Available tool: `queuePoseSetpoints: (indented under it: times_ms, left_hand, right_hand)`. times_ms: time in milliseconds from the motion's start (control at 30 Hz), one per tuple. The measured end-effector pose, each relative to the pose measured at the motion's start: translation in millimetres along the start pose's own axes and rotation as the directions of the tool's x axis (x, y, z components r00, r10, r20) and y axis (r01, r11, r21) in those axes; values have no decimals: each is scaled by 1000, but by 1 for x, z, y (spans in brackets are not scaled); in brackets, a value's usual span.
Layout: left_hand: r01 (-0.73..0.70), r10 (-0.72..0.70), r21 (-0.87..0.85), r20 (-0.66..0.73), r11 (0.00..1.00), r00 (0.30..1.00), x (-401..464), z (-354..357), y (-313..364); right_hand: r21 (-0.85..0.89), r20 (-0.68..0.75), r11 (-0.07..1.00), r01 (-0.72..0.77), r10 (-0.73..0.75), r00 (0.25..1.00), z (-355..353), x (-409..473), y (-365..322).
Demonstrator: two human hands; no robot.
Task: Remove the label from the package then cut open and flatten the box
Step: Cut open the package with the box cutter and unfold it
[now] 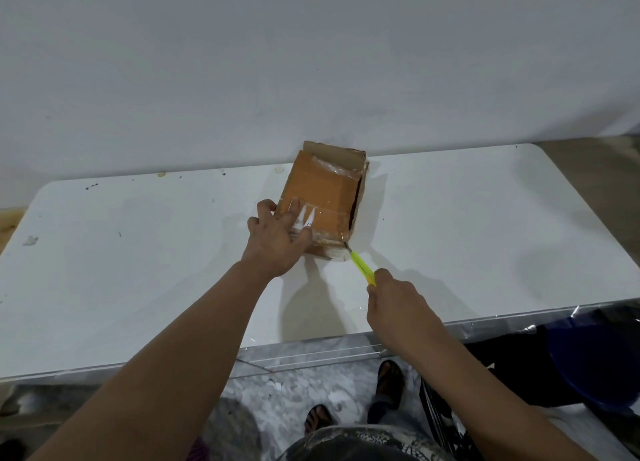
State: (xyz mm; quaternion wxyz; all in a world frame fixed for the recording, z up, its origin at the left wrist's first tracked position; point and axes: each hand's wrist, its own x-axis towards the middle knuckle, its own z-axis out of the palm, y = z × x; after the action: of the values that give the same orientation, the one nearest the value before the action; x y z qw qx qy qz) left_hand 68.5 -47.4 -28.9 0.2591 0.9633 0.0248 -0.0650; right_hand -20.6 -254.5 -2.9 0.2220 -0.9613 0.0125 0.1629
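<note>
A brown cardboard box [323, 192] lies on the white table [138, 253], its far end against the wall. Clear tape and white label scraps cover its near part. My left hand [277, 242] rests flat on the box's near left corner, fingers spread, pressing it down. My right hand [394, 296] grips a yellow utility knife [362, 269]. The blade tip touches the box's near right corner. A dark slit runs along the box's right edge.
A white wall stands directly behind the table. The table's front edge runs across the lower view. Below it are a marble floor, my feet in sandals, and a dark bag with a blue object [588, 360] at the right.
</note>
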Motion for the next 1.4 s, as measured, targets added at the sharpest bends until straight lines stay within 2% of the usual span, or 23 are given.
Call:
queuePoseSetpoints:
  times_ms: [267, 667, 900, 1033, 1167, 1400]
  left_hand:
    - [32, -31, -29, 33, 999, 999, -1, -1, 1]
    - [-2, 2, -8, 20, 1000, 1000, -4, -5, 6]
    - [31, -31, -16, 41, 999, 999, 3, 2, -1]
    - [31, -31, -16, 23, 999, 999, 2, 3, 0]
    - [8, -8, -11, -2, 1000, 1000, 5, 7, -3]
    - [9, -10, -13, -6, 1000, 1000, 4, 7, -5]
  right_hand:
    - [110, -56, 993, 32, -26, 998, -14, 1, 4]
    - [9, -36, 999, 42, -42, 998, 3, 1, 2]
    - [27, -48, 1000, 15, -14, 999, 12, 6, 2]
    - [35, -21, 999, -13, 14, 1000, 19, 12, 1]
    - [30, 70, 998, -60, 58, 996, 29, 3, 20]
    - [81, 57, 996, -47, 42, 998, 38, 0, 30]
